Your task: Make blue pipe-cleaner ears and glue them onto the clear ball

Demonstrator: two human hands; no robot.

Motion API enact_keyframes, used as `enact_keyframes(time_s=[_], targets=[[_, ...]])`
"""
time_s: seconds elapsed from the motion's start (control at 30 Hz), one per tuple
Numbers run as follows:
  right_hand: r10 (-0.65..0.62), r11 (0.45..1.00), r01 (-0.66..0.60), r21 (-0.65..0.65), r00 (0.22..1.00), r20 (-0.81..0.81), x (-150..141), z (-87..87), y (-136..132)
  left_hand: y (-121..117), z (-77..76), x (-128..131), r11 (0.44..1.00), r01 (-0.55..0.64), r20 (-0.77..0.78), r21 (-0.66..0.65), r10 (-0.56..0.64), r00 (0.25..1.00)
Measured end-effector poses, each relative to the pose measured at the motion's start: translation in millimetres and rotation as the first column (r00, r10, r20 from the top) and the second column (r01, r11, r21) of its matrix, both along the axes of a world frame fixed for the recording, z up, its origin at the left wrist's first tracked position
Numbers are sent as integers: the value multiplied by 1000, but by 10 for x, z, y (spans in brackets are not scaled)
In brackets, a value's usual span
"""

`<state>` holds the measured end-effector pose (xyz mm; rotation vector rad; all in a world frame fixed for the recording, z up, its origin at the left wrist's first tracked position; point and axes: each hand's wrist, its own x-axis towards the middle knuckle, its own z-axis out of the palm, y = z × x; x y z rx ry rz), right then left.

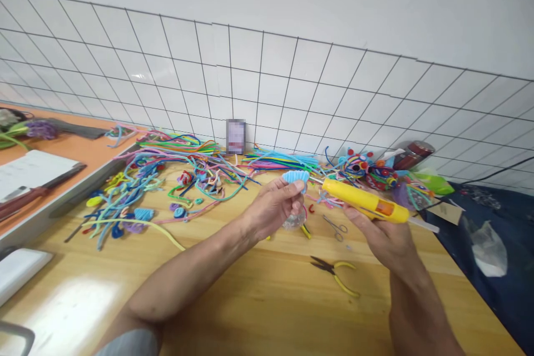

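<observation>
My left hand (pixel 273 206) is closed on a small light-blue pipe-cleaner piece (pixel 296 177), held up above the wooden table (pixel 258 300). Something clear and roundish shows under that hand's fingers; I cannot make out what it is. My right hand (pixel 381 233) grips a yellow glue gun (pixel 362 200). Its nozzle points left, close to the blue piece. Both hands hover over the middle of the table.
Many coloured pipe cleaners (pixel 167 178) lie spread over the table's back left. Yellow-handled pliers (pixel 336 273) and small scissors (pixel 336 227) lie near my hands. Finished pipe-cleaner figures (pixel 367 169) and a jar (pixel 413 153) stand at the back right. An orange table (pixel 62 150) adjoins at left.
</observation>
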<state>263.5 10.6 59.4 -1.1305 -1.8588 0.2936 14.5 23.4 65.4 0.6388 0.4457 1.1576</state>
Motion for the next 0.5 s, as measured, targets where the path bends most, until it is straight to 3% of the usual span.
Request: enact_keyframes(time_s=[0.5], targets=[[-55,998,56,-19,998,12,-12,-2,9,0,-41,0,1000,23,20,2,-23,1000]])
